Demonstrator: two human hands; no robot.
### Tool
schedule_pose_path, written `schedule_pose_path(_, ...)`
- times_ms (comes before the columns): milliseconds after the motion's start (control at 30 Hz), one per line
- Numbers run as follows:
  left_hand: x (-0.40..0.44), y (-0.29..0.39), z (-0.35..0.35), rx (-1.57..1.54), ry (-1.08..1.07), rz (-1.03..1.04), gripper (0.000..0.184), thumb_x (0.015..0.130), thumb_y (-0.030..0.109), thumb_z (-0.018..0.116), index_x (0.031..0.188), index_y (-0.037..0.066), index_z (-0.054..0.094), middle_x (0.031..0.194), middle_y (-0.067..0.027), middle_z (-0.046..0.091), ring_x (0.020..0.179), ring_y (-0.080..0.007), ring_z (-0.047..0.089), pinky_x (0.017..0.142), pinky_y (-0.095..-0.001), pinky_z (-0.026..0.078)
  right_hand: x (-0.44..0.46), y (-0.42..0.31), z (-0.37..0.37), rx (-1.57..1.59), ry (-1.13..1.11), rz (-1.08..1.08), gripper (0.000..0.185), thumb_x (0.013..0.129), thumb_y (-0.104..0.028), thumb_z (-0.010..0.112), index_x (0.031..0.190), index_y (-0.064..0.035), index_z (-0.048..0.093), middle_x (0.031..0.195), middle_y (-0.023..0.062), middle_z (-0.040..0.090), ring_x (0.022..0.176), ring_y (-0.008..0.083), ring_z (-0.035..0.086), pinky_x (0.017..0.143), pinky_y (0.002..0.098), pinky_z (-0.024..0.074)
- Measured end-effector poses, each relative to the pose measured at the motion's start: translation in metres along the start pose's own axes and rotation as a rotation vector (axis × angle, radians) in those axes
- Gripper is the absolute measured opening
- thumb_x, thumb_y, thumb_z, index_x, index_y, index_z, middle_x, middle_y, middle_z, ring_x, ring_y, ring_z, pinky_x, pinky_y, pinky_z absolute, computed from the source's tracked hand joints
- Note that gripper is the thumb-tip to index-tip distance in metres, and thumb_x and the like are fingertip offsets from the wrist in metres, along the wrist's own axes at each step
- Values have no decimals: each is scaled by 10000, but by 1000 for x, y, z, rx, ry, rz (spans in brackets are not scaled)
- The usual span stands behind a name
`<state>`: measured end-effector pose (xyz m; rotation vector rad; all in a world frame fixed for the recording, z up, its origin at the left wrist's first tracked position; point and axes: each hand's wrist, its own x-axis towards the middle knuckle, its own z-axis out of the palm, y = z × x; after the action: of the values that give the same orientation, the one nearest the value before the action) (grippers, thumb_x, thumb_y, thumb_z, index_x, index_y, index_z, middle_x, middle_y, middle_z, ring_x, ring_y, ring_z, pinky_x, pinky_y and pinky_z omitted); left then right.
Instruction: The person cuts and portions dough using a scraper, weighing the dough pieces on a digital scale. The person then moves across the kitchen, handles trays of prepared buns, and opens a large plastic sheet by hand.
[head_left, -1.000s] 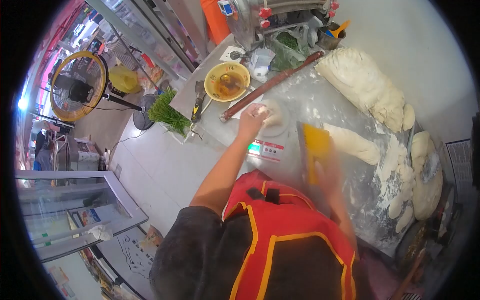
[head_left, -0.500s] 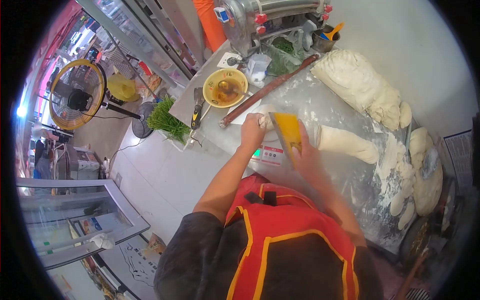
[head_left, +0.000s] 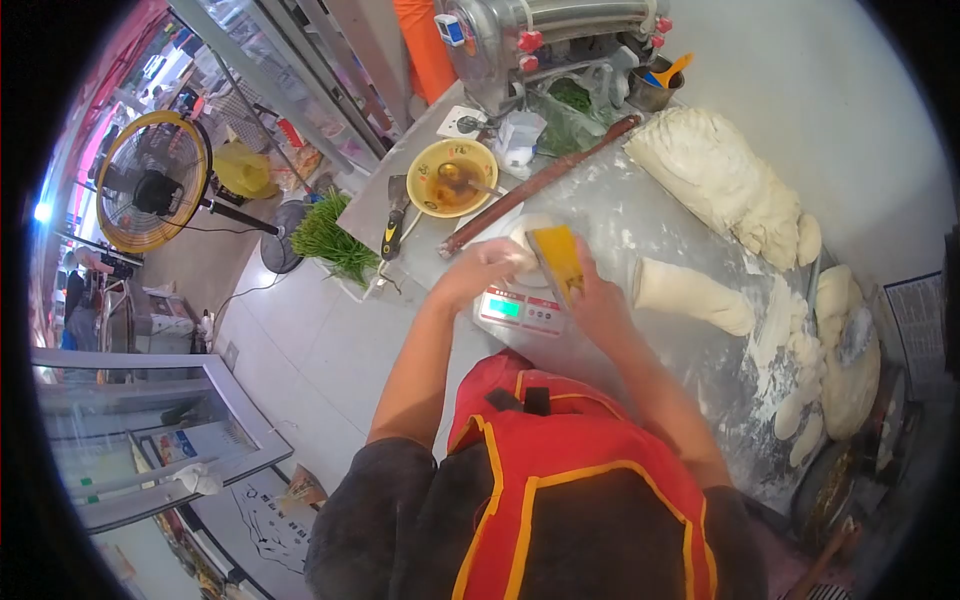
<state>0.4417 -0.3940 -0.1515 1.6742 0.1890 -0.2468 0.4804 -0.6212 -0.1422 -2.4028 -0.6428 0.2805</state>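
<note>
A small piece of pale dough (head_left: 521, 246) is over the plate of a white kitchen scale (head_left: 520, 310) with a lit green display. My left hand (head_left: 474, 272) has its fingers closed on the dough's left side. In my right hand (head_left: 597, 300) is a yellow scraper (head_left: 557, 256), its blade against the dough's right side. To the right of that hand lies a thick roll of dough (head_left: 693, 294) on the floured metal table (head_left: 690, 390).
A brown rolling pin (head_left: 540, 188) lies behind the scale. Behind it are a yellow bowl (head_left: 452, 178) of liquid and a metal machine (head_left: 560, 30). A large dough mass (head_left: 715, 175) sits at the back right. A black-handled scraper (head_left: 394, 222) is left of the bowl.
The yellow scraper has moved left from beside the dough roll to the dough at the scale. My left hand has shifted slightly left and down, and more of the scale shows.
</note>
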Motion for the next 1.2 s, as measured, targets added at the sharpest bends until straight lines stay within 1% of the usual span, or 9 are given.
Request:
schedule_pose_path(100, -11, -15, -15, -256, 192, -64, 206, 857, 187, 594, 993, 34, 570, 911, -59, 629, 812, -134, 602, 684, -249, 470, -11, -9, -14, 31, -54, 75, 745, 832, -76, 502, 1462, -200, 124, 846, 264, 627, 764, 451, 606, 698, 510, 475)
schedule_pose_path(200, -14, -30, -18, -498, 295, -129, 217, 893, 200, 562, 1024, 28, 537, 916, -69, 624, 807, -143, 605, 679, -246, 473, -29, -16, -35, 171, 90, 20, 737, 834, -60, 494, 1465, -195, 136, 1078, 281, 586, 934, 435, 598, 797, 468, 477)
schedule_pose_path(300, -6, -50, -18, -530, 334, -107, 178, 911, 177, 525, 1017, 33, 524, 905, -67, 619, 783, -140, 606, 658, -248, 474, -36, 4, -43, 170, 131, 18, 723, 843, -38, 482, 1467, -158, 138, 1264, 263, 495, 1110, 395, 539, 914, 429, 432)
schedule_pose_path(400, 2, -53, -11, -496, 377, -98, 133, 918, 185, 517, 992, 75, 526, 880, -44, 607, 755, -113, 588, 621, -218, 443, -37, 33, -32, 232, 214, -65, 707, 793, 14, 509, 1428, -28, 200, 1378, 253, 373, 1286, 395, 363, 1039, 417, 319)
schedule_pose_path(667, 16, -22, 9, -366, 327, -105, 154, 891, 231, 559, 864, 80, 560, 684, 3, 560, 544, -58, 468, 470, -198, 331, -34, 36, -43, 405, 153, 96, 714, 781, 8, 525, 1429, -57, 231, 1332, 236, 441, 1239, 343, 440, 1017, 369, 353)
schedule_pose_path(767, 21, -26, 18, -130, 374, -103, 198, 877, 266, 585, 851, 70, 576, 650, 23, 522, 520, -55, 416, 469, -209, 311, -36, 48, -43, 432, 135, 141, 723, 767, 19, 529, 1426, -51, 239, 1333, 216, 445, 1234, 303, 450, 1016, 352, 354)
schedule_pose_path(967, 25, -18, 27, -217, 441, -2, 267, 880, 330, 590, 771, 86, 581, 645, 38, 494, 556, -62, 423, 510, -213, 329, -44, 77, -35, 509, 241, 137, 730, 750, 42, 515, 1422, -26, 239, 1357, 179, 413, 1255, 262, 415, 1037, 338, 323)
schedule_pose_path(1067, 21, 1, 20, -359, 488, -63, 293, 888, 364, 575, 751, 105, 573, 637, 37, 490, 560, -66, 428, 522, -218, 341, -55, 78, -44, 459, 234, 120, 733, 743, 50, 504, 1422, -20, 237, 1364, 173, 401, 1267, 258, 398, 1050, 333, 302)
schedule_pose_path(1200, 27, -3, -5, -169, 388, -147, 293, 903, 379, 551, 825, 107, 628, 663, 22, 513, 577, -81, 443, 541, -234, 369, -69, 88, -45, 368, 266, 97, 738, 735, 58, 487, 1424, -18, 232, 1367, 170, 396, 1269, 252, 393, 1058, 330, 289)
